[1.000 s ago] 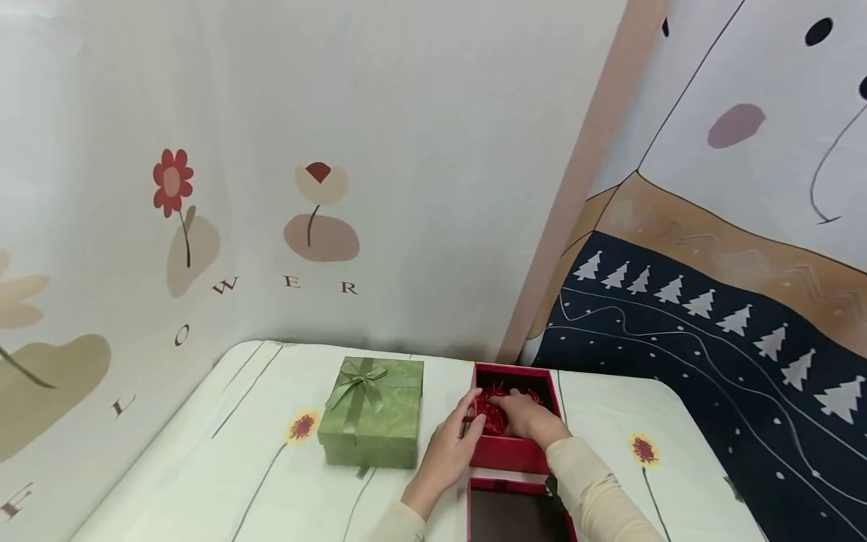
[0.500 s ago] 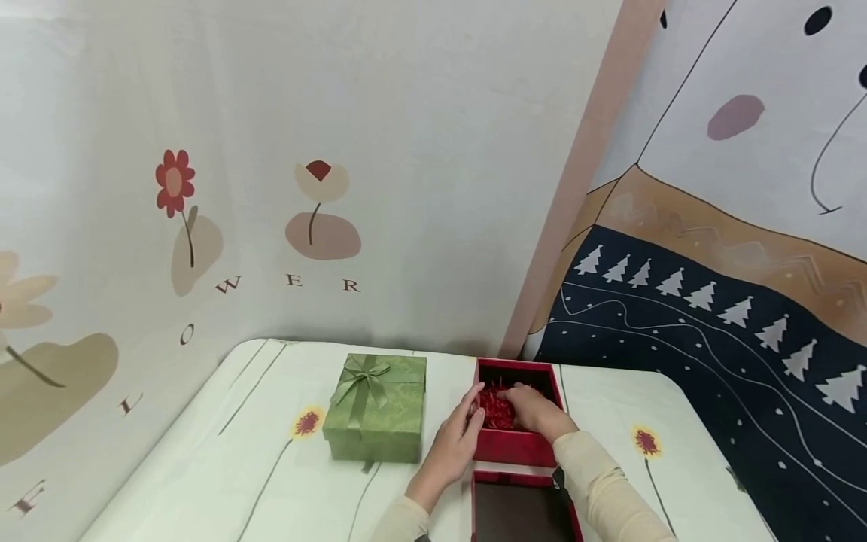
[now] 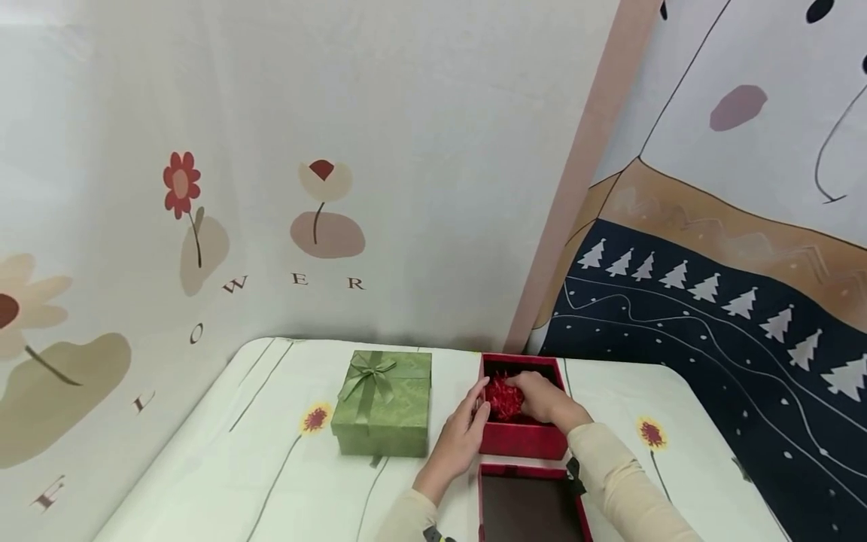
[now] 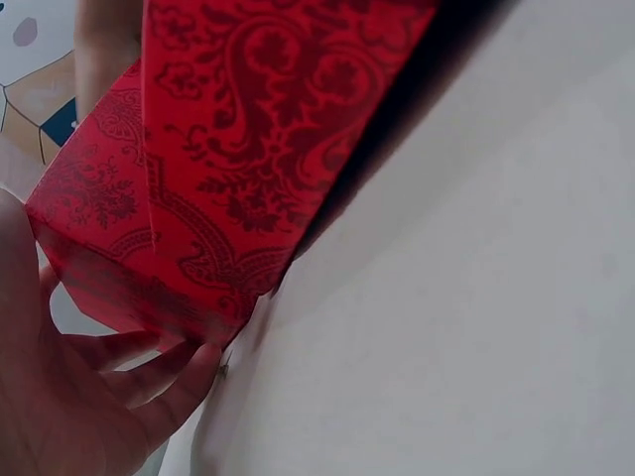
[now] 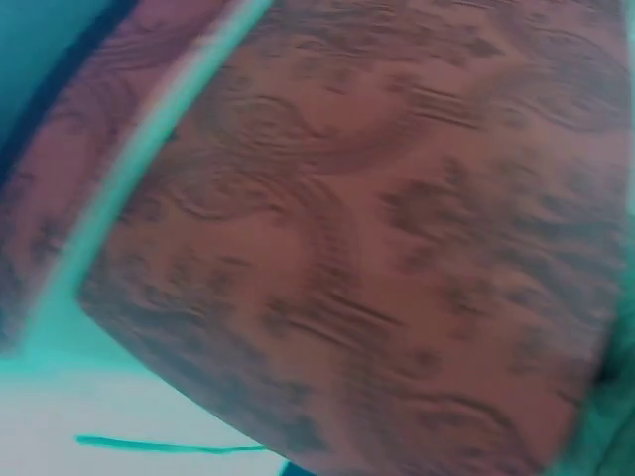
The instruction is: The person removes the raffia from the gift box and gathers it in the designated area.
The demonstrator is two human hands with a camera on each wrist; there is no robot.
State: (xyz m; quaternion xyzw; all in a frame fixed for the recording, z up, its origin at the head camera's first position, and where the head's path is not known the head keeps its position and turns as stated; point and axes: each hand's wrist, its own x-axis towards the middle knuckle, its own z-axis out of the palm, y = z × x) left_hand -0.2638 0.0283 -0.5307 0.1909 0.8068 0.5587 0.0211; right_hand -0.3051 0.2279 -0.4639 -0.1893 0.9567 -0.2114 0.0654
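Note:
A red patterned gift box (image 3: pixel 523 441) stands without a cover, with crinkled red shredded paper (image 3: pixel 504 397) bunched inside on the left. My left hand (image 3: pixel 457 443) holds the box's left side. In the left wrist view, the fingers (image 4: pixel 177 397) of that hand lie on the box wall, with the thumb by its upper corner. My right hand (image 3: pixel 542 397) reaches into the box from the right and grips the shredded paper, its fingertips partly hidden. The right wrist view is filled by the blurred box wall (image 5: pixel 347 228).
A red-rimmed box lid (image 3: pixel 531 506) lies inside-up just in front of the box. To the left stands a green gift box (image 3: pixel 384 410) with a ribbon bow. All rest on a white flower-print cloth (image 3: pixel 271 429), with printed curtains behind.
My right hand has drawn back slightly inside the box, and the shredded paper now looks more bunched at the left. The left hand stays at the box's side. The view has shifted a little.

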